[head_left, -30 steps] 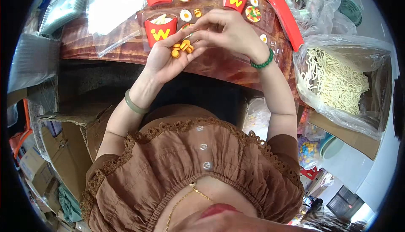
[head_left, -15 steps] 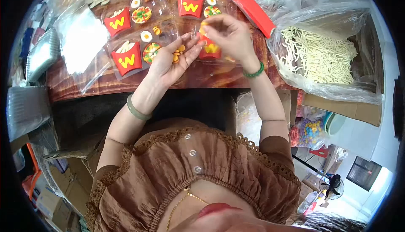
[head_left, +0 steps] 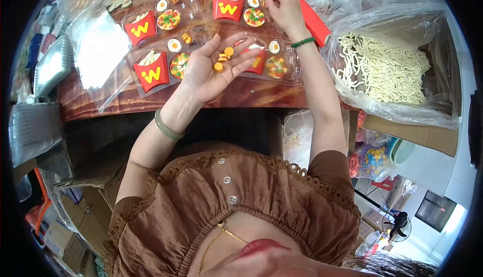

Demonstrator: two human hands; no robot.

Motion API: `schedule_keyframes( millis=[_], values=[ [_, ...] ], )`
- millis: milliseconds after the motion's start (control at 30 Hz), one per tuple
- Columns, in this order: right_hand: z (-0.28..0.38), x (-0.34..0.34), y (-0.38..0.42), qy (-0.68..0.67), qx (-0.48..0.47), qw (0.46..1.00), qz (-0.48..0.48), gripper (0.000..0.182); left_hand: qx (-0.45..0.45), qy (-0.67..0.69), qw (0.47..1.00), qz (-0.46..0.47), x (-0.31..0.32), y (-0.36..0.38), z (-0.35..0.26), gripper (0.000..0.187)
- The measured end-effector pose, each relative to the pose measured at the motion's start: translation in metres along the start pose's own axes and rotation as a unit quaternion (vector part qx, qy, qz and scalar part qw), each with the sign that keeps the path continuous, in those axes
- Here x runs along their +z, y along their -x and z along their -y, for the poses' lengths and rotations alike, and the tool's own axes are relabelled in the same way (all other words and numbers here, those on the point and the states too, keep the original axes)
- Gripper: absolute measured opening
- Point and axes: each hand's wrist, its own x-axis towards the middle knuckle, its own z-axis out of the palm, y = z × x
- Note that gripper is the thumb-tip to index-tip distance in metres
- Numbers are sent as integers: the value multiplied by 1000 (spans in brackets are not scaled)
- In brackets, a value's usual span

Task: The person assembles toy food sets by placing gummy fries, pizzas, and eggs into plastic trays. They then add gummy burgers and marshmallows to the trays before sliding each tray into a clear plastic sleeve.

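Note:
My left hand (head_left: 214,70) lies palm up with its fingers spread, and several small burger pieces (head_left: 221,58) rest on it. Farther out, my right hand (head_left: 285,11) pinches a small burger piece (head_left: 264,4), partly hidden at its fingertips, over the upper right clear tray. That tray holds a red fries box (head_left: 228,8), a fried egg piece (head_left: 253,2) and a round pizza piece (head_left: 254,18). Below it, another red fries box (head_left: 255,61) is partly covered by my left fingers, beside an egg (head_left: 274,47) and a pizza (head_left: 276,67).
Two filled trays with red fries boxes (head_left: 152,74) stand at the left, beside clear plastic sheets (head_left: 99,50). A long red strip (head_left: 297,11) runs along the upper right. A plastic-lined carton (head_left: 410,126) holds pale strands (head_left: 385,70) at the right.
My right hand has moved up and right, from beside my left hand to the upper right tray. My left palm has opened wider, showing the burger pieces.

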Motion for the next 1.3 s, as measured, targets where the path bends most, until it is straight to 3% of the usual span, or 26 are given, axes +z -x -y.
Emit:
schedule_keyframes(
  millis=[33, 100, 167, 200, 233, 333, 400, 433, 467, 500, 567, 667, 800, 867, 933, 967, 1033, 1133, 1233, 1300],
  values=[
    [18, -14, 10, -128, 4, 992, 14, 21, -1, -3, 1000, -1, 1, 0, 1, 51],
    [65, -41, 33, -319, -6, 933, 166, 22, 12, -30, 999, -27, 9, -1, 5, 51],
    [97, -60, 47, -257, -120, 916, 283, 23, 19, -61, 997, -52, 5, -4, 9, 50],
    [103, -61, 52, -231, -162, 913, 296, 23, -2, -18, 1000, 9, -6, -9, 11, 49],
    [102, -59, 56, -229, -157, 915, 294, 23, -24, 25, 997, 70, -16, -15, 13, 48],
    [96, -61, 68, -179, -212, 924, 264, 22, -60, 30, 992, 109, -20, -21, 19, 47],
    [91, -70, 75, -225, -116, 936, 242, 18, -74, 43, 989, 119, -18, -22, 22, 48],
    [84, -75, 79, -326, -12, 916, 234, 17, -74, -11, 995, 64, -9, -19, 22, 47],
    [72, -83, 81, -341, 79, 914, 203, 18, -72, -67, 995, 9, 1, -15, 21, 46],
    [57, -93, 82, -354, 166, 905, 170, 18, -75, -62, 995, 31, 0, -12, 21, 43],
    [19, -90, 91, -336, 151, 922, 118, 25, -84, -60, 995, 14, -10, -11, 23, 41],
    [4, -86, 103, -154, 268, 937, 164, 33, -90, -75, 993, -29, -16, -5, 36, 37],
    [-14, -67, 111, -114, 235, 957, 127, 31, -105, -96, 987, -79, -21, -7, 45, 36],
    [-18, -67, 111, -234, 233, 932, 151, 28, -104, -91, 987, -86, -23, -6, 46, 35],
    [-11, -69, 107, -134, 196, 957, 168, 23, -106, -106, 984, -99, -22, -6, 45, 35],
    [-4, -70, 109, -56, 141, 980, 127, 13, -114, -98, 982, -111, -22, -6, 45, 34],
    [-17, -60, 112, 11, 22, 995, 94, 15, -127, -86, 982, -112, -28, -6, 40, 32],
    [-10, -64, 108, -14, 21, 997, 78, 13, -139, -81, 980, -113, -14, -3, 19, 23],
    [13, -84, 117, -104, 51, 993, -21, 14, -56, -143, 971, -184, 6, -9, -17, 21],
    [16, -90, 134, -137, 70, 986, -70, 15, 38, -218, 969, -105, 5, -26, -55, 22]
  ],
)
